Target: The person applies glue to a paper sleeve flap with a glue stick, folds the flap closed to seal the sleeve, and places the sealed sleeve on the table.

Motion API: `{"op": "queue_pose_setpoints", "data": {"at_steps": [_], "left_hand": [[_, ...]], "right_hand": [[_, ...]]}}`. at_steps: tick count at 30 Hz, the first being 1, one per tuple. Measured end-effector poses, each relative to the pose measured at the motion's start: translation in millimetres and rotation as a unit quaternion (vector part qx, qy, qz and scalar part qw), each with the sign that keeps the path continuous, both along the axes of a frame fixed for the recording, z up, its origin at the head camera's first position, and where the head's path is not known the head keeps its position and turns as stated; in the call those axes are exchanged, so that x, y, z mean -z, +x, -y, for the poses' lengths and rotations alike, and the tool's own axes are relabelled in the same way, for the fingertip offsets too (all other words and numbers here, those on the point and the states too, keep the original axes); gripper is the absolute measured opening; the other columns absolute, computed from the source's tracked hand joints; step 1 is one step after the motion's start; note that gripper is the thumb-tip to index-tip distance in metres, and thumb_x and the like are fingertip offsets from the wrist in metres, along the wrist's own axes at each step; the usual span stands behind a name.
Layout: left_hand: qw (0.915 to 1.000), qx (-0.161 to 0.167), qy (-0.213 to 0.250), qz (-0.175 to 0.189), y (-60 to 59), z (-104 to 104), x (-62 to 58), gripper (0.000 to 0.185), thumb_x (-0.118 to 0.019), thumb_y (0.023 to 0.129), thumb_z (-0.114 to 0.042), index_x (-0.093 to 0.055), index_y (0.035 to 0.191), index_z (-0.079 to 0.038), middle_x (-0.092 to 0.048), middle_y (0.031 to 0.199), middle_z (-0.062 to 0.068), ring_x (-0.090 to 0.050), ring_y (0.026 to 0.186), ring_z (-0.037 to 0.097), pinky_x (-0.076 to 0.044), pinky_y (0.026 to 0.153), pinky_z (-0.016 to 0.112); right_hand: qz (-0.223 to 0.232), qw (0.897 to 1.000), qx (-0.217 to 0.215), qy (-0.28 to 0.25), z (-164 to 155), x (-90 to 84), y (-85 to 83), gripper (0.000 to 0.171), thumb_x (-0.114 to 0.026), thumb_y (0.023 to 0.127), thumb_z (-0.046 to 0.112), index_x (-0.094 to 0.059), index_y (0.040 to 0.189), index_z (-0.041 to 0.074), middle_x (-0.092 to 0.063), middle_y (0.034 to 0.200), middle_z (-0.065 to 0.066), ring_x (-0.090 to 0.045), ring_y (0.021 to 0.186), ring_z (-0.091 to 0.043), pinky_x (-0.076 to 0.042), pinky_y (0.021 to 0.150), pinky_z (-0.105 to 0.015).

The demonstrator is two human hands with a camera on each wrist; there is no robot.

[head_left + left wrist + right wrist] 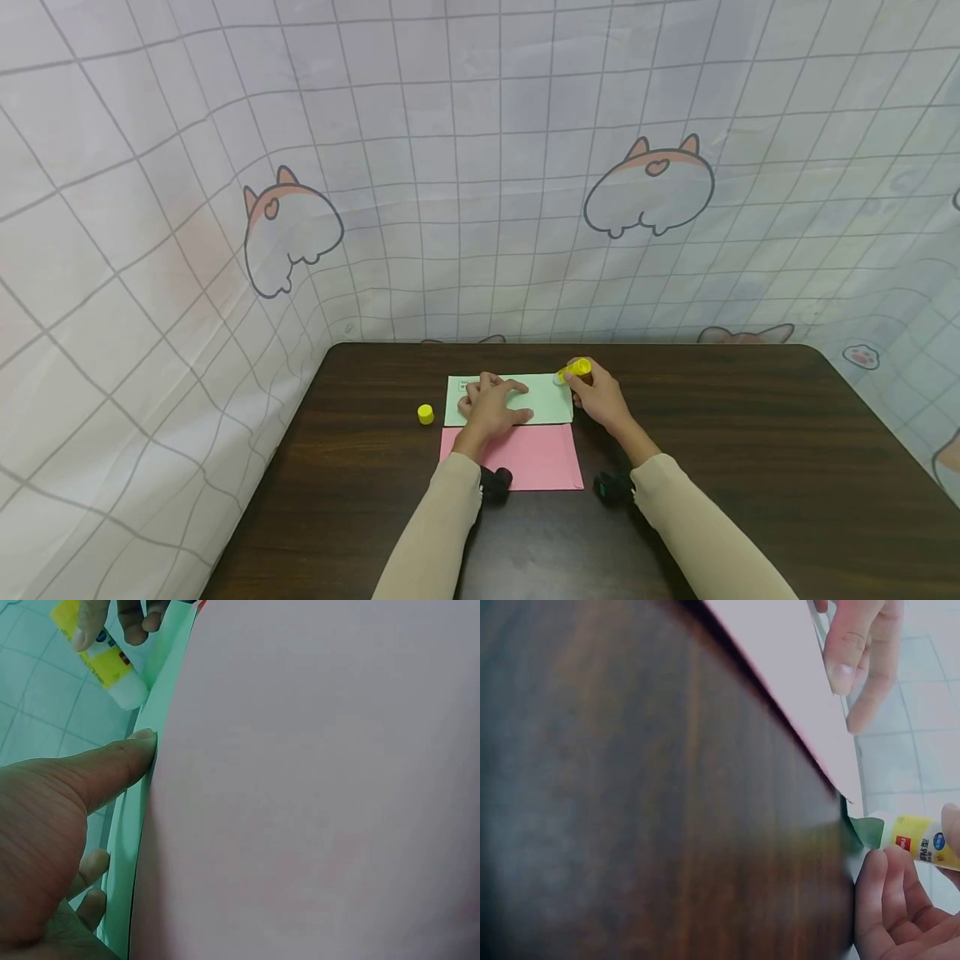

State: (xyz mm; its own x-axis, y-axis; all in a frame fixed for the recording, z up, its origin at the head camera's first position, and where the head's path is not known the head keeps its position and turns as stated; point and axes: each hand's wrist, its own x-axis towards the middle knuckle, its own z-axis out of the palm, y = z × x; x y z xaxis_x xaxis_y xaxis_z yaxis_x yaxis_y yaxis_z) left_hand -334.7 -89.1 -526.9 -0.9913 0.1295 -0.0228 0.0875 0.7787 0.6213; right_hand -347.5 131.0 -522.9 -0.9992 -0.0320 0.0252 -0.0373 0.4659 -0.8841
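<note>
the left hand [492, 410] rests with its fingers apart on a pale green envelope [551, 402], which lies toward the far edge of the dark wooden tabletop [352, 517]. the right hand [602, 403] has its fingers and thumb clamped on a yellow glue stick [577, 368], tilted, its white end at the green envelope's far right corner. a pink envelope [543, 458] lies along the green one's near edge, toward the tabletop's near edge. a yellow cap [426, 414] sits between the green envelope and the tabletop's left edge.
</note>
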Motion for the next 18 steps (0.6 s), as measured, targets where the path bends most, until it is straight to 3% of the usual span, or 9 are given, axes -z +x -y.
{"op": "queue_pose_setpoints", "data": {"at_steps": [18], "left_hand": [[1.0000, 0.000, 0.007, 0.001, -0.4, 0.2, 0.6, 0.040, -0.080, 0.087, -0.042, -0.071, 0.125, -0.033, -0.042, 0.132, 0.006, -0.031, 0.123, 0.035, -0.021, 0.100, 0.062]], "right_hand": [[-0.001, 1.000, -0.012, 0.008, -4.7, 0.9, 4.7, 0.039, -0.060, 0.104, 0.033, -0.055, 0.136, 0.010, -0.064, 0.108, -0.016, -0.062, 0.080, -0.022, -0.060, 0.077, -0.032]]}}
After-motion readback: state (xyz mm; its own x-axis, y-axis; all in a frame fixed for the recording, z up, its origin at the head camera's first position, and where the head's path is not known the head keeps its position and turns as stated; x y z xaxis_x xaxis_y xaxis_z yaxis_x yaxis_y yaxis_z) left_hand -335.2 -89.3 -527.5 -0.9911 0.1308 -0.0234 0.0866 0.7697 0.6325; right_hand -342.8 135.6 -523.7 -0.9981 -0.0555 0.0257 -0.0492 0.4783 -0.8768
